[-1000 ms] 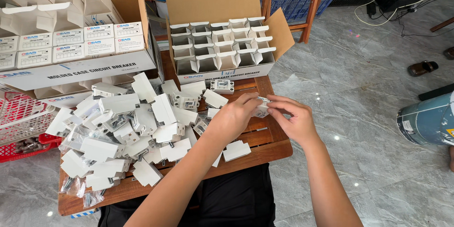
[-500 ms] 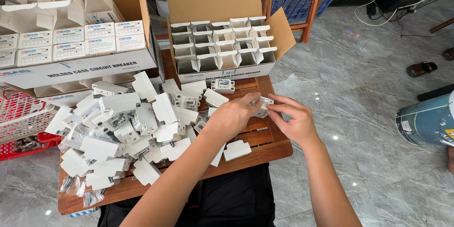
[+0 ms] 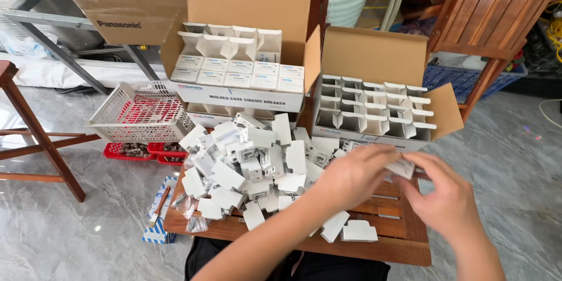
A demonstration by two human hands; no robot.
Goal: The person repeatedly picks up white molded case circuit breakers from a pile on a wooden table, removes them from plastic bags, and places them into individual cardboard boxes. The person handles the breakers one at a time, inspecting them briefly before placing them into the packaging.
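Over the right end of the slatted wooden table, past the heap of white boxes, the left hand and the right hand together pinch one small white cardboard box, fingers closed on its ends. It looks light and thin-walled, easily crushed. Best held gently by the stiffer corners, not the flat faces.

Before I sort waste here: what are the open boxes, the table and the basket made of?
Open boxes: brown corrugated cardboard, matte, with folded flaps. Table: reddish-brown wooden slats, slightly glossy, probably varnished. Basket: white lattice, likely plastic.
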